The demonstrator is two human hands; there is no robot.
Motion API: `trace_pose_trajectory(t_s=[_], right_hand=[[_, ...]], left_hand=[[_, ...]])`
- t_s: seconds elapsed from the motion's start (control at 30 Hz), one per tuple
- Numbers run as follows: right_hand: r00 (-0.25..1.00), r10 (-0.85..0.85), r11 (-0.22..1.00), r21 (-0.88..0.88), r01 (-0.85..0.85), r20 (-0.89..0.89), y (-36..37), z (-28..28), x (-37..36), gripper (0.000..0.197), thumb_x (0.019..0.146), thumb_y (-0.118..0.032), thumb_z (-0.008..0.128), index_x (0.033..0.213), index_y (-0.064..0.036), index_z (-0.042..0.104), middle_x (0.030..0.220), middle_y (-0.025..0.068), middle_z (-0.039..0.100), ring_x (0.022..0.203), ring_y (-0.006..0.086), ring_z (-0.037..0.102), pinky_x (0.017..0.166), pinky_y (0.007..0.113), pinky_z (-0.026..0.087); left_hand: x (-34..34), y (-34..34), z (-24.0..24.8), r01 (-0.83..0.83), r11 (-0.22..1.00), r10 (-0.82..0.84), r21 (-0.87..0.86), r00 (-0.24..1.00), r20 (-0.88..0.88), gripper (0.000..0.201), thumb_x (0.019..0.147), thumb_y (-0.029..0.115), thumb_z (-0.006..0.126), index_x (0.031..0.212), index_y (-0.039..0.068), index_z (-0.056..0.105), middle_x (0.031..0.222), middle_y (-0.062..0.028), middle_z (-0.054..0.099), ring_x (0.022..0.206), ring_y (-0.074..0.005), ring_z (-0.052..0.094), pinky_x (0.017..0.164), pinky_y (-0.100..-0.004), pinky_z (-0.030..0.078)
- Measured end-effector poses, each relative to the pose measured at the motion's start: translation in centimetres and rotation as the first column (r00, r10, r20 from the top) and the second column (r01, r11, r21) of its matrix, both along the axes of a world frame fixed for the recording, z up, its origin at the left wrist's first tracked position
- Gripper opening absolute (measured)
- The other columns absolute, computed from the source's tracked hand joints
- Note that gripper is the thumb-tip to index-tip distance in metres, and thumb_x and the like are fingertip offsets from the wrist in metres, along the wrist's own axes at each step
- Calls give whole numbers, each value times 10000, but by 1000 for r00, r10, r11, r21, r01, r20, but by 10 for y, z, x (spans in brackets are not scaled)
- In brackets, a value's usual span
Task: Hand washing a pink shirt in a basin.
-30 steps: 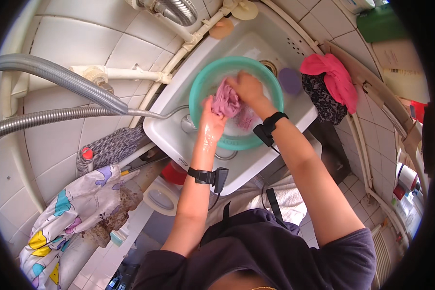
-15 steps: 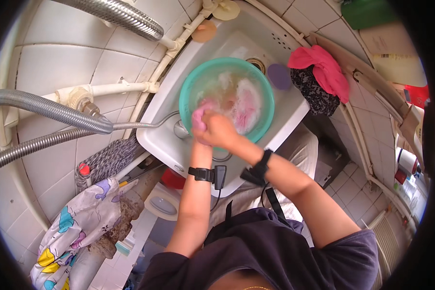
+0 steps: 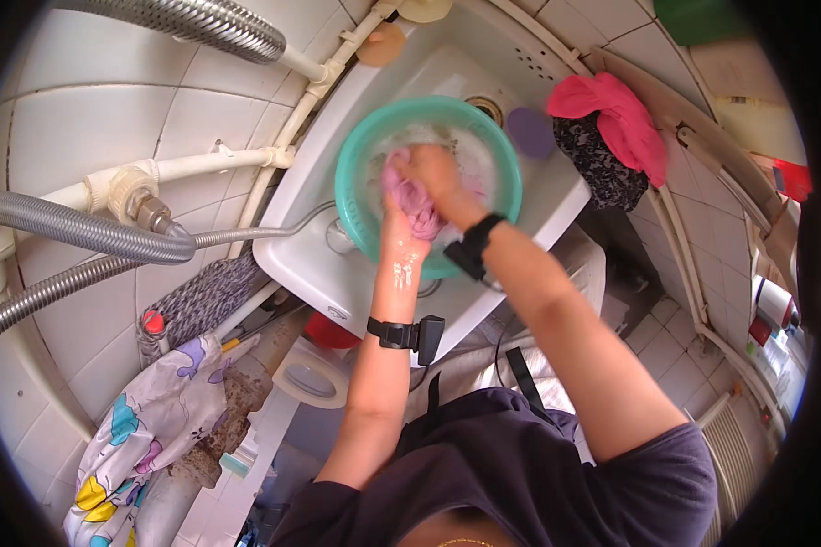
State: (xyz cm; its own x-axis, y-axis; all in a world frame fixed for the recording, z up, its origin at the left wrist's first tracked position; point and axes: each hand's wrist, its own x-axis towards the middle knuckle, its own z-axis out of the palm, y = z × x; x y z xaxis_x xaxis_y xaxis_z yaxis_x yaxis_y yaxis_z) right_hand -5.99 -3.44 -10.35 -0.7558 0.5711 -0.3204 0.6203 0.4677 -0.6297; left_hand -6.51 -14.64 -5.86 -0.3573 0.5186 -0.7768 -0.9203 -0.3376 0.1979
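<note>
Both my hands are over the soapy water in a round teal basin (image 3: 349, 199). A wet pink cloth (image 3: 417, 206) is bunched up between them. My left hand (image 3: 401, 228) is under the cloth at the basin's near side, fingers curled round it and partly hidden by it. From the right, my right hand (image 3: 436, 175) presses onto the top of the cloth, its fingers closed on the upper part. More pink fabric shows in the suds right of my right hand. Water glistens on my left wrist.
The basin stands in a white sink (image 3: 296, 244) with a drain hole (image 3: 486, 109) behind it. A purple disc (image 3: 529, 132) lies beside the basin. Bright pink cloth (image 3: 616, 128) and black patterned fabric (image 3: 597, 173) hang over the right rim. Metal hoses (image 3: 82, 219) and pipes run along the left wall.
My hands have moved forward and right, from the basin's near left edge to over its middle. The pink cloth, squeezed small before, is now more spread out between them.
</note>
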Motion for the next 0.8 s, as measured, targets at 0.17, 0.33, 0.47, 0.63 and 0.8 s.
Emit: trace_pose_trajectory(t_s=[0.17, 0.33, 0.47, 0.63, 0.8], right_hand=[[998, -66, 991, 119, 65, 9, 28, -13, -15, 312, 804, -254, 588, 990, -19, 671, 891, 219, 673, 867, 400, 650, 773, 455, 524], [992, 94, 788, 616, -21, -87, -22, -39, 10, 531, 798, -188, 591, 1263, 27, 449, 853, 242, 661, 874, 428, 643, 775, 488, 512], [954, 274, 938, -185, -293, -120, -88, 89, -4, 526, 824, -141, 590, 1253, 63, 364, 883, 310, 621, 845, 462, 614, 705, 536, 476], [887, 114, 932, -261, -252, -448, -89, 129, 25, 437, 773, -220, 662, 1135, -5, 543, 902, 289, 623, 839, 449, 611, 726, 495, 497], [989, 22, 991, -127, -40, -143, -45, 53, -14, 275, 772, -289, 612, 878, -40, 661, 833, 244, 648, 827, 404, 644, 729, 476, 520]], left_hand=[[-37, -38, 14, -10, 983, 1, -185, 999, -50, 583, 934, 483, 511, 1375, 127, 372, 1368, -111, 412, 1191, -286, 480, 938, -417, 464], [-16, -36, 8, 31, 981, -28, -194, 999, 19, 776, 920, 545, 494, 1511, 147, 186, 1553, -167, 174, 1374, -426, 284, 1063, -555, 347], [-48, -82, -37, 21, 932, 18, 362, 994, -105, 410, 976, 389, 477, 1261, 104, 551, 1267, -124, 584, 1190, -252, 540, 1029, -420, 414], [-26, -56, 23, 81, 997, -80, -15, 897, -434, 402, 991, 379, 385, 1260, 99, 490, 1200, -95, 545, 1097, -205, 536, 977, -403, 407], [-19, -27, -27, 87, 994, -59, 70, 941, -334, 352, 991, 398, 380, 1177, 128, 505, 1068, -50, 527, 991, -175, 540, 873, -371, 441]])
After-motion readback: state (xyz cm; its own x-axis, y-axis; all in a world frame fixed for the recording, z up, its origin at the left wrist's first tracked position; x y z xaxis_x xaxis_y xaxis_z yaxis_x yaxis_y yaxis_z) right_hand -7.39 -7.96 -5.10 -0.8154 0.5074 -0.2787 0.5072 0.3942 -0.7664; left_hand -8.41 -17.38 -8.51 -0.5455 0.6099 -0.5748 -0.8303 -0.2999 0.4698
